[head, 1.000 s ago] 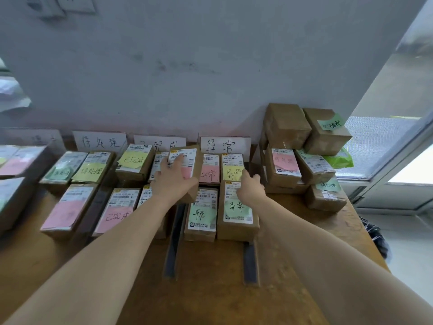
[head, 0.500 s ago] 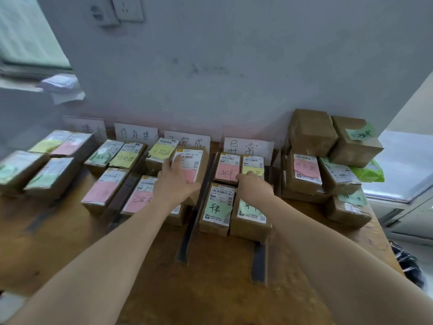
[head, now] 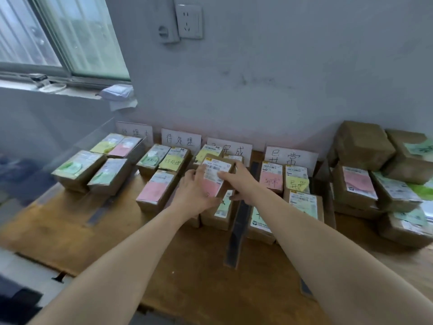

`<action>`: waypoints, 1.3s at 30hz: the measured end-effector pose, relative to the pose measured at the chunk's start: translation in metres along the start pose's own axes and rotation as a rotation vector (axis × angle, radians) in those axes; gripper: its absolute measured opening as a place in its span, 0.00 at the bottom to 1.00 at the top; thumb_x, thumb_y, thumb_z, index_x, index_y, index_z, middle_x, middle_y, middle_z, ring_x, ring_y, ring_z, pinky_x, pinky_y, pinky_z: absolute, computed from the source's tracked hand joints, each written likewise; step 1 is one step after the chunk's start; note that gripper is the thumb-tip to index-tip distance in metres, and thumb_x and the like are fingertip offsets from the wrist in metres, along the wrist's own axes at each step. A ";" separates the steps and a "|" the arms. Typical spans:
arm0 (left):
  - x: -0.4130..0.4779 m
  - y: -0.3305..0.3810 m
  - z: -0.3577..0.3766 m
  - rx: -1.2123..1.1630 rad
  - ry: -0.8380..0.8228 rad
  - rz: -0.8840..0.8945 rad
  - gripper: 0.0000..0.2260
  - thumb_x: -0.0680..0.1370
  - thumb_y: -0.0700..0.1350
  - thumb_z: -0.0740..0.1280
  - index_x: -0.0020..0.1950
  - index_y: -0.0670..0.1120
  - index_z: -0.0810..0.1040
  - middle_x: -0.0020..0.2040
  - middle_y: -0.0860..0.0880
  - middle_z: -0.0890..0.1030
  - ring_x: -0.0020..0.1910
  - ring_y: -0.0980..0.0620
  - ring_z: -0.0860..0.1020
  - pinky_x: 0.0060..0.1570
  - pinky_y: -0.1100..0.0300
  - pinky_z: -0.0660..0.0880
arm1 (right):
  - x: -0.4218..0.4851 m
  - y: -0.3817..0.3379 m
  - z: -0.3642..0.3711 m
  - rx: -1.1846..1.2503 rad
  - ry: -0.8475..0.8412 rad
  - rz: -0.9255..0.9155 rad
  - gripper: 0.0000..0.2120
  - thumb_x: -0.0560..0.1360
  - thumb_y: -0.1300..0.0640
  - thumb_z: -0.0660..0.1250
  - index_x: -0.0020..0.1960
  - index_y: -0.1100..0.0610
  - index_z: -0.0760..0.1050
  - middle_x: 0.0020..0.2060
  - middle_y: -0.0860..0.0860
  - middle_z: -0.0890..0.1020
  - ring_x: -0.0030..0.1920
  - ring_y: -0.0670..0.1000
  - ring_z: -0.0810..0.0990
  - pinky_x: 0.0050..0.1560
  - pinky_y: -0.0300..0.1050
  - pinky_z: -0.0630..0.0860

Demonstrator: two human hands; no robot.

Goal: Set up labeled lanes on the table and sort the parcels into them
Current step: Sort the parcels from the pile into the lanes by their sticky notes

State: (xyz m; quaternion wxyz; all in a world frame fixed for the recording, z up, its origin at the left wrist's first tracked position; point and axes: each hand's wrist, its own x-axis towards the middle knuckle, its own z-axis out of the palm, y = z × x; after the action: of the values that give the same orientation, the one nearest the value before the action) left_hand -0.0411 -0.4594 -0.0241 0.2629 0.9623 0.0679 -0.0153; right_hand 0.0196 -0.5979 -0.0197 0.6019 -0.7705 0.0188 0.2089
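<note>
**A:** Which step is in hand?

**B:** Sorting. The parcel (head: 216, 177) with the pink note is held tilted just in front of the third sign (head: 230, 148), above the parcels already lying there. The left hand (head: 193, 195) grips its left edge with the fingers spread. The right hand (head: 240, 181) pinches its right edge, thumb on top and fingers under.

**A:** What does the next move need?

**B:** I think it must go down flat in front of that sign. It should not push its neighbours over the tape (head: 236, 228) to the right.

**A:** And the counts?

**B:** There are four signs (head: 181, 140). In front of the third sign I see at least three parcels besides the held one, and the hands hide some. Just left of it are three, and further left four. Just right of it are four. Far right is an unsorted pile (head: 365, 146) of at least six. I cannot count that one exactly.
</note>
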 end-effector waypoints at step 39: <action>0.017 -0.158 -0.057 -0.411 -0.338 0.051 0.16 0.83 0.54 0.53 0.50 0.47 0.76 0.45 0.48 0.81 0.48 0.48 0.80 0.54 0.52 0.77 | -0.028 0.011 0.131 0.171 0.227 0.141 0.18 0.78 0.47 0.65 0.64 0.53 0.72 0.52 0.51 0.83 0.54 0.50 0.79 0.42 0.44 0.72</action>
State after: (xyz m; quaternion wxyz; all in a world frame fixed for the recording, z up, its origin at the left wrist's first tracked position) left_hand -0.0467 -0.2934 -0.0555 0.4605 0.8740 0.0002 -0.1550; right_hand -0.0482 -0.4842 -0.0452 0.6431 -0.7320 0.1584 0.1596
